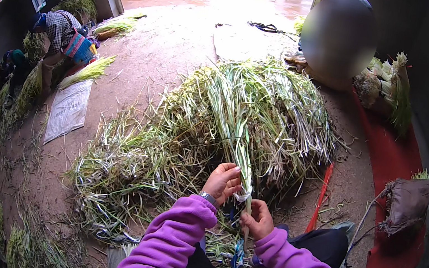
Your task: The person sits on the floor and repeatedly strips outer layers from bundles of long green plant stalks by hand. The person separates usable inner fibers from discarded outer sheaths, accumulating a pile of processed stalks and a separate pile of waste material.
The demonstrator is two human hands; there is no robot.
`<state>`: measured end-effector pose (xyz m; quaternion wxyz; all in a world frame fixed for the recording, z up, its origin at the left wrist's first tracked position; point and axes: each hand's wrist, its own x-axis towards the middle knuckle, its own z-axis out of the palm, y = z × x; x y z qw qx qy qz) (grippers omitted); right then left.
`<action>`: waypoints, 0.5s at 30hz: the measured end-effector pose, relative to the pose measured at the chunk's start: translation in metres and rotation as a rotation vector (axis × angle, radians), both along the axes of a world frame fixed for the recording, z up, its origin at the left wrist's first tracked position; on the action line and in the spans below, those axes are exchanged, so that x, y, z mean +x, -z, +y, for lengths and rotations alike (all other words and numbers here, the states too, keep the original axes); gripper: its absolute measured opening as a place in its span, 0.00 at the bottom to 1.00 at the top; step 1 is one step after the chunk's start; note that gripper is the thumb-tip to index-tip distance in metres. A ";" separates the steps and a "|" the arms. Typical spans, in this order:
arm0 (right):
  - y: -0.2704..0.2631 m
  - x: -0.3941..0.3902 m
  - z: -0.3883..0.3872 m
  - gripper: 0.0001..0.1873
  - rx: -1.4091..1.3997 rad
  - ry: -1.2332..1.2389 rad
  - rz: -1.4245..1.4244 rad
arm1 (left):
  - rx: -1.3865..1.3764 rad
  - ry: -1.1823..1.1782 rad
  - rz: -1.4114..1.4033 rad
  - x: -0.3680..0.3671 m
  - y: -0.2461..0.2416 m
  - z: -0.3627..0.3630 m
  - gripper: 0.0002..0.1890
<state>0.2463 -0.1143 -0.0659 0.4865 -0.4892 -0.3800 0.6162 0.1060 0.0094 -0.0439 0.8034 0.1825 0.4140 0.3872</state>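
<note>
A thin bundle of long green leafy stalks [242,151] runs from the top of a big heap of cut stalks [181,128] down to my hands. My left hand [225,183], with a metal watch at the wrist, grips the bundle from its left side. Just below and to the right, my right hand [258,219] pinches the pale lower end of the stalks between thumb and fingers. Between the two hands a white piece [244,194] lies around the stems; what it is made of I cannot tell. Part of the lower end is hidden by my fingers.
Red strips [319,198] lie right of the heap, near a red mat [385,231] bearing a brown bag [407,204]. A person in a checked shirt [61,31] bends over stalks at left, near a white sack [69,109]. Another person [336,39] sits at the upper right beside bundles [396,88].
</note>
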 end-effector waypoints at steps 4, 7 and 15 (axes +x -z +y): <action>-0.013 0.006 0.036 0.25 -0.292 0.019 0.374 | -0.001 0.018 0.014 0.002 0.005 0.003 0.16; -0.019 0.007 0.050 0.20 -0.286 0.019 0.444 | 0.002 0.015 0.006 0.004 0.007 0.003 0.15; -0.015 0.005 0.066 0.13 -0.363 0.032 0.416 | -0.036 -0.021 -0.040 0.003 0.011 0.007 0.13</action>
